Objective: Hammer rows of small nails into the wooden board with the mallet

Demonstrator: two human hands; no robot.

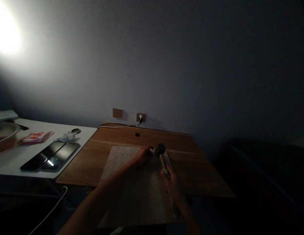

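1. Board (139, 195): one, pale and flat; landmark for all places below.
2. Wooden worktop (200, 166): brown; lies under the board and reaches past it to left, right and rear. A dark round mark (137, 134) sits behind the board.
3. Mallet (162, 160): one, dark head, light handle; head tilted up over the board's rear right part. Contact with the board cannot be told.
4. Right hand (172, 182): closed round the mallet's handle, over the board's right edge.
5. Left hand (143, 156): fingers bent, at the board's rear part, near the mallet's head. Whether it grips a small item cannot be told; too dark.
6. White worktop (87, 132): left of the board, carrying two dark-screened devices (61, 157) side by side, a crumpled bag (67, 137), a small dark round item (75, 131) and a red-and-white packet (36, 137), blurred.
7. Wall sockets: two, on the wall behind the board; the left one (117, 113) bare, the right one (141, 117) fitted with a white plug (140, 116) and pale cable (122, 126).
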